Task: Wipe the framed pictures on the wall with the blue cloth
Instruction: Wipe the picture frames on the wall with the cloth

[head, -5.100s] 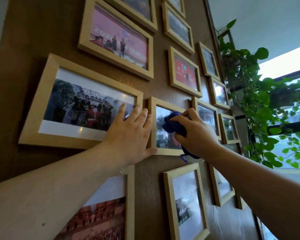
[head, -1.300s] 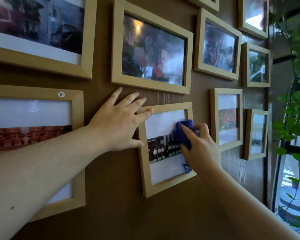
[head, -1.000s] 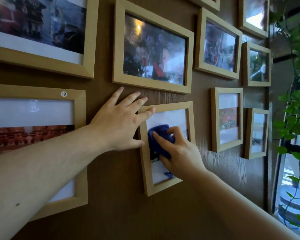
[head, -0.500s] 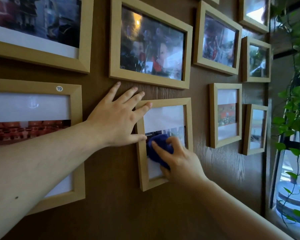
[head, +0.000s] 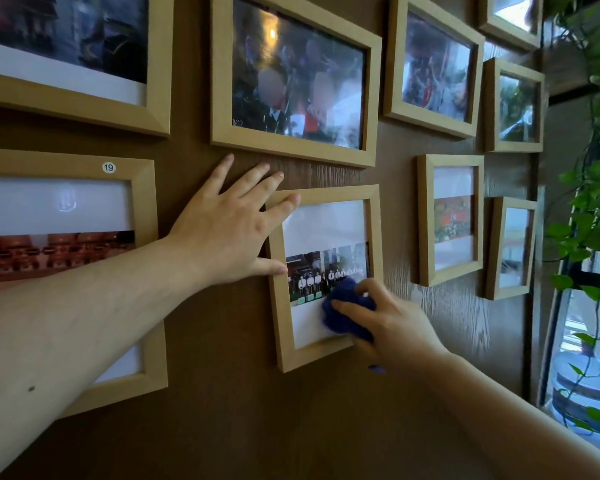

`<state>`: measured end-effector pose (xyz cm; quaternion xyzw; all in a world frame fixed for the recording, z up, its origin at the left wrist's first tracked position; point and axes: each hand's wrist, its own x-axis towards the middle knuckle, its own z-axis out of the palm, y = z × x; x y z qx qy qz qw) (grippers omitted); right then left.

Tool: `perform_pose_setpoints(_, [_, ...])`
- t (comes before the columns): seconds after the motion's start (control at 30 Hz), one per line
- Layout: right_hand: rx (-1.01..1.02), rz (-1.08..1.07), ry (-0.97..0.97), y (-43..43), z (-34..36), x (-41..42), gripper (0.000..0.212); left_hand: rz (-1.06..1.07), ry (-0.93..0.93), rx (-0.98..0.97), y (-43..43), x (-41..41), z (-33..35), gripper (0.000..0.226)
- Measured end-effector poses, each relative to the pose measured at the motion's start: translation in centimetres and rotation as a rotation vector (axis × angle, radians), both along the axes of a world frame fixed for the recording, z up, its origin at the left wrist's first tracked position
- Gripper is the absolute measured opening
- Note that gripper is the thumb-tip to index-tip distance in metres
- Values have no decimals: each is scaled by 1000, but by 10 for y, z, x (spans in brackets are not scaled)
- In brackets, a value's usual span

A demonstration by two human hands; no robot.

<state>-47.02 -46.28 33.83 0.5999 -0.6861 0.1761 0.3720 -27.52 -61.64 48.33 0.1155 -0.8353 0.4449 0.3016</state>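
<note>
Cloth (head: 347,311) lies on small frame (head: 278,306), seemingly lower right; left hand (head: 229,230) beside

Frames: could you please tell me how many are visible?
9: top-left, numbered 19, top-middle, being wiped, upper right, top corner, far right, mid-right, lower right. Others may be out of view.

Your one head camera looks forward, close to the brown wall (head: 222,427), with its frames at arm's reach.
</note>
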Motion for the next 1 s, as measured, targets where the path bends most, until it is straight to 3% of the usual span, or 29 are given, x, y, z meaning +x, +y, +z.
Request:
perform_pose_setpoints(0.2, [212,164,-102,-18,8,32,45,33,3,4,4,0,-1,98])
perform_pose_setpoints(0.4, [413,5,-26,-1,11,18,49,63,1,22,6,-1,-2,97])
perform_pose_setpoints(0.73, [437,-255,-62,24,22,-10,42,106,8,35,10,-2,-4,98])
perform_pose_setpoints(0.87, [466,-329,33,27,20,-11,36,154,-17,-68,19,-3,-4,98])
perform_pose_setpoints(1.0, [361,-353,90,45,26,-6,44,168,-53,-156,34,-6,-7,91])
